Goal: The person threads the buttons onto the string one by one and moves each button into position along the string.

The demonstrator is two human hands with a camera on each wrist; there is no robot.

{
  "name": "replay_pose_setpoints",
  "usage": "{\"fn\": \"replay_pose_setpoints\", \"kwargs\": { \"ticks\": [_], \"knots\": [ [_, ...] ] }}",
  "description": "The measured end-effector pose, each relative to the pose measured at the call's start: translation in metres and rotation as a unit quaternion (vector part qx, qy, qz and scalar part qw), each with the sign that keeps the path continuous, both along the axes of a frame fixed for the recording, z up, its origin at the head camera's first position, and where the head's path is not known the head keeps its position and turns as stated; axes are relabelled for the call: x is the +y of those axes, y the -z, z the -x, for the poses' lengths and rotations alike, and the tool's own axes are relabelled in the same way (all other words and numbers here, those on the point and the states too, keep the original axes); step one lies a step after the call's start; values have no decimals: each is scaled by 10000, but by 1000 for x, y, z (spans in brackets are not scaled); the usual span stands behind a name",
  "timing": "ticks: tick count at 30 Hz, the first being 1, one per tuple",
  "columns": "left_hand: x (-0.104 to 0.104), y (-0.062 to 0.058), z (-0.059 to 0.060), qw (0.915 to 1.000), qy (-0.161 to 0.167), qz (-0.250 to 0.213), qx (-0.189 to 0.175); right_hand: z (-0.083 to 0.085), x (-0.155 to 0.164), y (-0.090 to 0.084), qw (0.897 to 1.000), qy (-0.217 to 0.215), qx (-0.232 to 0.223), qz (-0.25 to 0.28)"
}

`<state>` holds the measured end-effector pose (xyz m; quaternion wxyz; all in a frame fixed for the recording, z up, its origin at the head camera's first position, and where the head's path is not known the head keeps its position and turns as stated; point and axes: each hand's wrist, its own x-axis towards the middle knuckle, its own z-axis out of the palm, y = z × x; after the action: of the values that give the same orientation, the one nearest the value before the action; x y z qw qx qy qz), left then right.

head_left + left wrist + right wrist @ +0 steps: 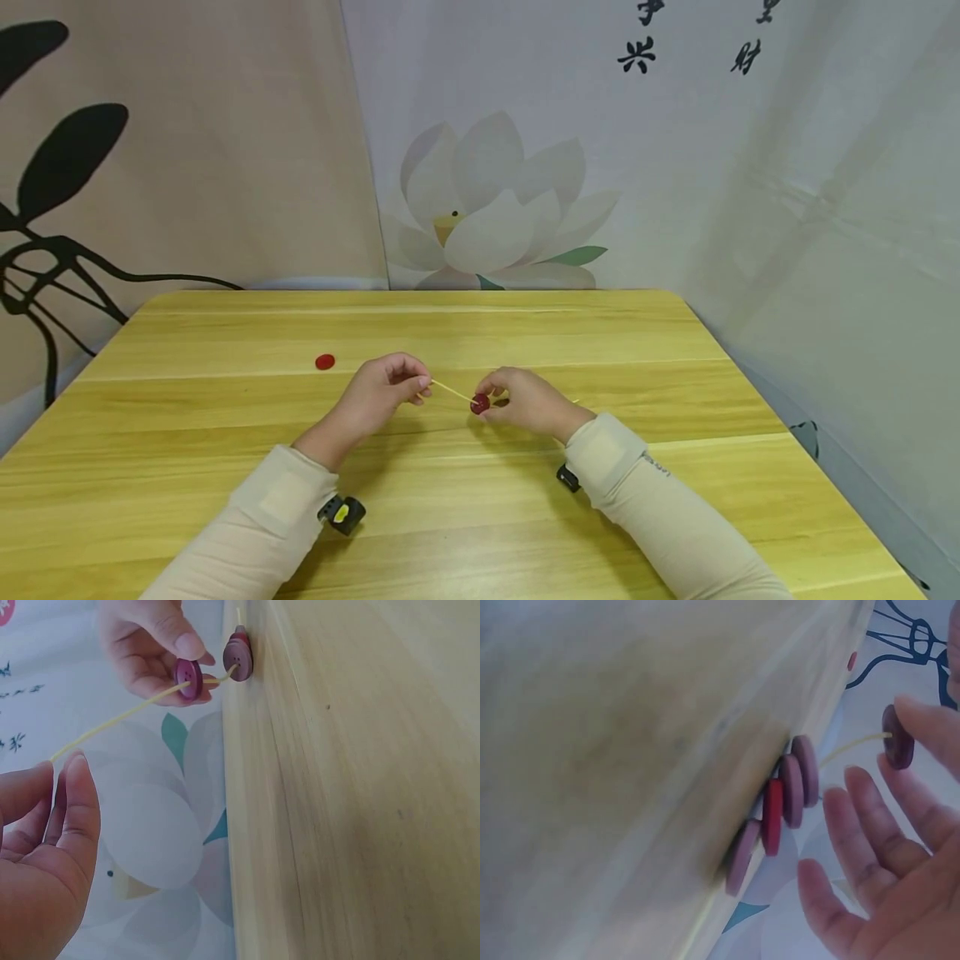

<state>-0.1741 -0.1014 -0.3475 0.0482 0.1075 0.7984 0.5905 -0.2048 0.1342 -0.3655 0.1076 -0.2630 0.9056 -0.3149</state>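
Note:
My left hand [418, 390] pinches the free end of a thin pale yellow cord [452, 389] just above the wooden table [225, 433]. My right hand [487, 400] pinches a dark red button [480, 404] that sits on the cord. In the left wrist view the left fingertips [71, 776] close on the cord's tip [112, 724], and the held button [187, 679] is threaded a little ahead of another button [240, 656]. The right wrist view shows the held button [898, 736] and several threaded buttons [780, 802] bunched against the table edge.
One loose red button [325, 362] lies on the table, left of and beyond my left hand. Printed cloth backdrops [510, 200] hang close behind the table and along its right side. Small black cameras [341, 512] are strapped under both wrists.

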Motion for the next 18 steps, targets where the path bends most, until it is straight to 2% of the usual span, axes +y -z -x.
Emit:
{"fn": "replay_pose_setpoints", "kwargs": {
  "ticks": [8, 18],
  "knots": [
    [1, -1, -1, 10000, 18, -48, -5, 3, 2, 2, 9998, -49, -86, -189],
    [2, -3, -2, 10000, 4, 23, -49, 5, 2, 2, 9974, -176, 17, -702]
  ]
}}
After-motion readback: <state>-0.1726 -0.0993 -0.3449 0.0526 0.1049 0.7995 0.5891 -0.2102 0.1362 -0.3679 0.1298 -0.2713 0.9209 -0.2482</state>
